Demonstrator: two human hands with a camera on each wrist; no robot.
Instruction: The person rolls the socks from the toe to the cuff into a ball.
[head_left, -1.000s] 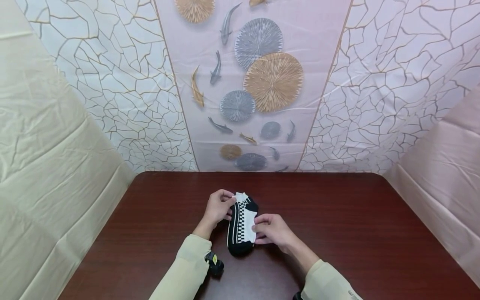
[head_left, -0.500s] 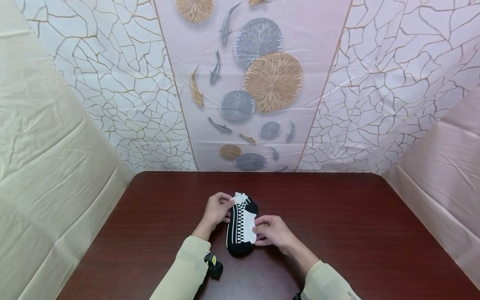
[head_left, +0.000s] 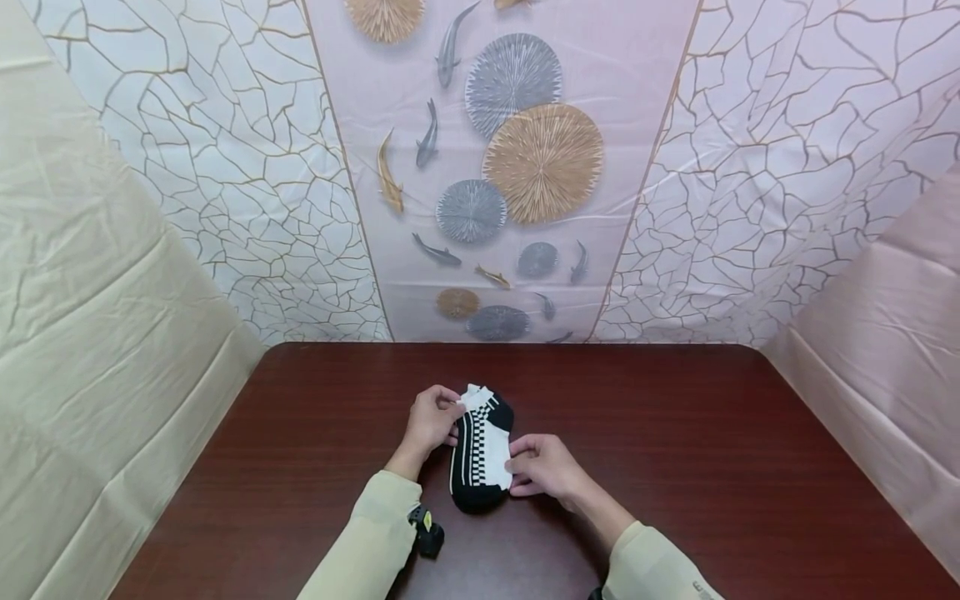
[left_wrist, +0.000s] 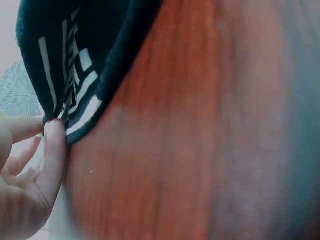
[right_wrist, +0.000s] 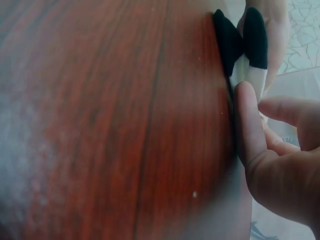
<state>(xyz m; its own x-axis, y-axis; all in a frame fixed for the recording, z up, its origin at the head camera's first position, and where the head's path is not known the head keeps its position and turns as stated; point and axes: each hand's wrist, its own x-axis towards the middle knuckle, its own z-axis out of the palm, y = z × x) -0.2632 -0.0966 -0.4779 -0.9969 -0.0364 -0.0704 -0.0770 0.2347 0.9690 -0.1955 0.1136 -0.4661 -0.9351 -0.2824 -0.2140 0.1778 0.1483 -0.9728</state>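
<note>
We pinch a black-and-white checkered fabric sock (head_left: 492,454) by opposite edges, between our bare left hand (head_left: 431,420) and right hand (head_left: 551,467).

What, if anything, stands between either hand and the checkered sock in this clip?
Nothing visible does. The left hand already pinches one side of the checkered sock, and the right hand pinches the opposite side, with no object between fingers and fabric.
</note>
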